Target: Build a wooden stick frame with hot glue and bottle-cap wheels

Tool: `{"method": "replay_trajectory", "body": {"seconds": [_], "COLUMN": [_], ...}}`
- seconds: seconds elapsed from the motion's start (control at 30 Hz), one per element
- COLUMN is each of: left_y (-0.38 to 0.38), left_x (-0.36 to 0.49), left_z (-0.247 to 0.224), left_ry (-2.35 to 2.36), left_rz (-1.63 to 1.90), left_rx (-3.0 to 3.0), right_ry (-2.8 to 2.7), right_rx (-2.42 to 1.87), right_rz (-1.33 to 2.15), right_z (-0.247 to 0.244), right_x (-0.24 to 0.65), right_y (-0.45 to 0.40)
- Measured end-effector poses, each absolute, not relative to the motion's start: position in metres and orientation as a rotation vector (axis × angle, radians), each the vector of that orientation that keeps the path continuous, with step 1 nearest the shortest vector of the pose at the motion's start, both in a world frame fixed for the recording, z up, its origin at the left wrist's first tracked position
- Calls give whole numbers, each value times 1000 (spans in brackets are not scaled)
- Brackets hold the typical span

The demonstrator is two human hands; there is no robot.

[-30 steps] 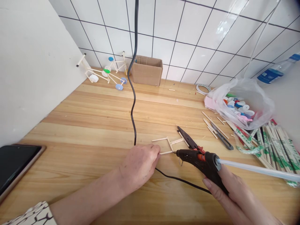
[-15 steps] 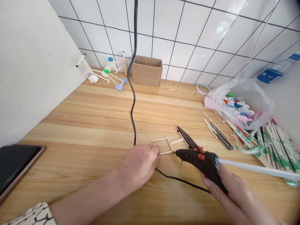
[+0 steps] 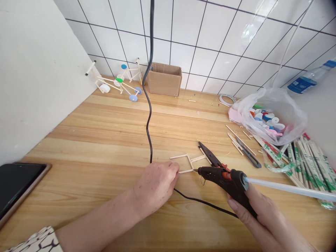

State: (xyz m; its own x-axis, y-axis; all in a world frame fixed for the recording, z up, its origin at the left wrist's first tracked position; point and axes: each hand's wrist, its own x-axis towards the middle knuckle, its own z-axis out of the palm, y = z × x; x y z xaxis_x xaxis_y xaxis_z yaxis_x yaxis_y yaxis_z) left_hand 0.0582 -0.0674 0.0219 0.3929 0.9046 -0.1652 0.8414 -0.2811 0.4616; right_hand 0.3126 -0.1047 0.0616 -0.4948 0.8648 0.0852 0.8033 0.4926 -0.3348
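Between the fingertips of my left hand (image 3: 159, 180) is the near end of a thin wooden stick (image 3: 186, 171). That stick meets the corner of a small frame of joined sticks (image 3: 189, 161) lying on the table. My right hand (image 3: 258, 210) is wrapped round the handle of a black hot glue gun (image 3: 223, 176), which has a long translucent glue stick (image 3: 283, 187) in its back. Its nozzle points left, right at the frame's near corner. Dark pliers with red parts (image 3: 210, 154) lie just behind the gun, partly hidden by it.
A black cable (image 3: 148, 119) runs down across the table. Loose sticks and a utility knife (image 3: 248, 152) lie right, near a plastic bag of bottle caps (image 3: 273, 115) and wrapped chopsticks (image 3: 309, 161). Behind are a cardboard box (image 3: 165, 80) and stick models (image 3: 119, 82); a phone (image 3: 21, 185) lies left.
The glue gun in my right hand has shifted very slightly to the right. My left hand and the stick frame stay in place.
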Motion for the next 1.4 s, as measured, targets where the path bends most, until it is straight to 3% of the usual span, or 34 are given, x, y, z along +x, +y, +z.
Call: {"method": "replay_trajectory", "body": {"seconds": [0.87,1.2,1.4], "left_y": [-69,-68,-68], "left_x": [57,58,58], "left_z": [20,23,23], "left_ry": [1495,1502,1495], "left_rz": [206,193,197], "left_rx": [2191,2172,2186], "right_ry": [-2397,-2418,-2443], "right_rx": [-1632,-1561,-1529], "right_rz": [317,524,382], "right_z": [45,59,56], "right_x": [331,317,315], "right_y": [-108,-104,-104]}}
